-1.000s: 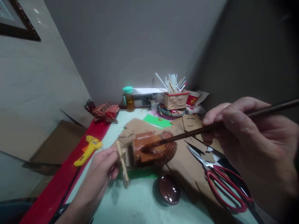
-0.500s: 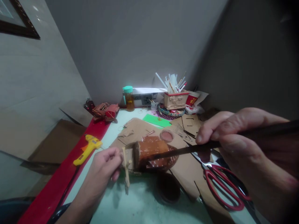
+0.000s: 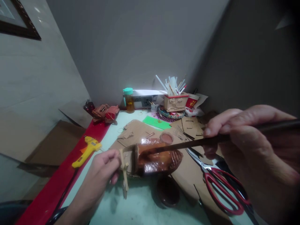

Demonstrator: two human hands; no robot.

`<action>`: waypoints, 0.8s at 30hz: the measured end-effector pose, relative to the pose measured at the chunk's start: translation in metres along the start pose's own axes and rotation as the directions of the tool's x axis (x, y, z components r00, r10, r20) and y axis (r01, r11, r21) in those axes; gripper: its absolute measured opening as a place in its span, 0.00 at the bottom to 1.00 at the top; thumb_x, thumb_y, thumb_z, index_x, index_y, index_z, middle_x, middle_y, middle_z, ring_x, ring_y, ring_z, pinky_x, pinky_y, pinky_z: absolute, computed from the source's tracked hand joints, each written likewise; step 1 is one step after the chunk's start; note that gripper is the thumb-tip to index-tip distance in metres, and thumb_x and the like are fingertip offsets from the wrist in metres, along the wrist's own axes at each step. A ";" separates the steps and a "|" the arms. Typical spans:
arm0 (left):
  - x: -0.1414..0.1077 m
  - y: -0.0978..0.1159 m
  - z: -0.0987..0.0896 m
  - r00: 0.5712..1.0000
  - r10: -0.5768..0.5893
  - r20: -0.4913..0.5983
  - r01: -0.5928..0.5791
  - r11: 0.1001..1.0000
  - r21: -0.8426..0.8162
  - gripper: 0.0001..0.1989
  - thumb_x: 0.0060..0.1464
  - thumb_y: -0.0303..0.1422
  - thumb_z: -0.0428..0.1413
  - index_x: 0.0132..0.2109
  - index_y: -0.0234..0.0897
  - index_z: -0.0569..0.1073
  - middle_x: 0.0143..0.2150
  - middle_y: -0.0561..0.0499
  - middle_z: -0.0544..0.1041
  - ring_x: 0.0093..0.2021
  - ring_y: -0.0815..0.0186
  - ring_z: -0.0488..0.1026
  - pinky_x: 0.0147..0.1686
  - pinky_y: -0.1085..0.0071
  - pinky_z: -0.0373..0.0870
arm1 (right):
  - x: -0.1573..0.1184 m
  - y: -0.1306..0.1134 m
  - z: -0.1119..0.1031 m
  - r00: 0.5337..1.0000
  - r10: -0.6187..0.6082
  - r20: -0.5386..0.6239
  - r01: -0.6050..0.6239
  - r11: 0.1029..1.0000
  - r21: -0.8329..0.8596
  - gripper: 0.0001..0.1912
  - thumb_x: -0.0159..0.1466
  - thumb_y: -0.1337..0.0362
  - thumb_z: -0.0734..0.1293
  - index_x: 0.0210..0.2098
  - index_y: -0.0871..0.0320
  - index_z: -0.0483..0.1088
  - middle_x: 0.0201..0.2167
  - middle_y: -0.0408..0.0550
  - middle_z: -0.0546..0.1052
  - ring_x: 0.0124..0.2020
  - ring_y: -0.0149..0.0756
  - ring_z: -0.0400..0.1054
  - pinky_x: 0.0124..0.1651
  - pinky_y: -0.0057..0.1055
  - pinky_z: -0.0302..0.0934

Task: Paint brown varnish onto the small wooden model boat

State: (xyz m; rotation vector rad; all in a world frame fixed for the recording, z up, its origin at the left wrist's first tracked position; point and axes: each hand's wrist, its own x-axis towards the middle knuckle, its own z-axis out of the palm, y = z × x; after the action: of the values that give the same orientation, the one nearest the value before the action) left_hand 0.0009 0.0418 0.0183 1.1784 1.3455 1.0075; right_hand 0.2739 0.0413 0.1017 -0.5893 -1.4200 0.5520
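Note:
My left hand (image 3: pixel 109 165) is closed on the unpainted end of a model boat (image 3: pixel 154 159), beside its crossed wooden sticks (image 3: pixel 125 170). The boat's arched roof and pointed end are coated in glossy brown. Between the thumb and fingers of my right hand (image 3: pixel 248 140) is a long dark paintbrush (image 3: pixel 185 145), its tip low against the brown roof. A dark round pot (image 3: pixel 168 191) stands on the table just below the boat. The brush's bristles are blurred against the brown surface.
Red-handled scissors (image 3: pixel 225 190) lie at the right on cardboard. A yellow glue gun (image 3: pixel 86 150) rests at the left on the red edge. Behind are a round container of pinkish paint (image 3: pixel 166 137), a green sheet (image 3: pixel 157 122), a teal-lidded bottle (image 3: pixel 129 101) and a box of sticks (image 3: pixel 175 102).
The boat has tilted and turned slightly, so more of its pointed end shows. My right hand and the brush have shifted a little, with the brush tip higher on the roof.

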 end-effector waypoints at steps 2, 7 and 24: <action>-0.001 -0.001 -0.001 1.000 0.018 -0.016 -0.017 0.999 0.040 0.18 0.57 0.44 0.58 0.26 0.38 0.66 0.19 0.58 0.63 0.19 0.73 0.57 0.21 0.77 0.51 | 0.000 0.002 0.000 1.000 0.001 -0.016 -0.001 1.000 0.009 0.07 0.68 0.72 0.68 0.33 0.59 0.73 0.33 0.52 0.73 0.24 0.39 0.68 0.17 0.31 0.64; -0.005 0.000 -0.002 0.999 0.046 -0.016 -0.044 0.994 0.102 0.21 0.59 0.47 0.57 0.26 0.38 0.66 0.18 0.57 0.64 0.19 0.71 0.59 0.22 0.76 0.51 | -0.003 0.004 -0.001 0.999 0.025 0.028 -0.026 0.999 0.019 0.06 0.70 0.70 0.69 0.35 0.59 0.73 0.34 0.52 0.73 0.27 0.40 0.69 0.19 0.31 0.65; -0.006 -0.001 -0.003 0.996 0.085 0.038 -0.090 0.977 0.195 0.22 0.60 0.50 0.54 0.27 0.38 0.65 0.19 0.58 0.64 0.20 0.72 0.60 0.21 0.76 0.53 | -0.002 0.007 0.003 0.996 0.035 -0.079 -0.034 0.999 0.007 0.08 0.71 0.69 0.69 0.34 0.58 0.72 0.34 0.49 0.74 0.23 0.34 0.70 0.22 0.27 0.68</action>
State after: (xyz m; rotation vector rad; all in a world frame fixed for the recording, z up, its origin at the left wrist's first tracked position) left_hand -0.0025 0.0357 0.0192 1.4056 1.4047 0.9311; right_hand 0.2710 0.0455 0.0955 -0.6259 -1.3359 0.5539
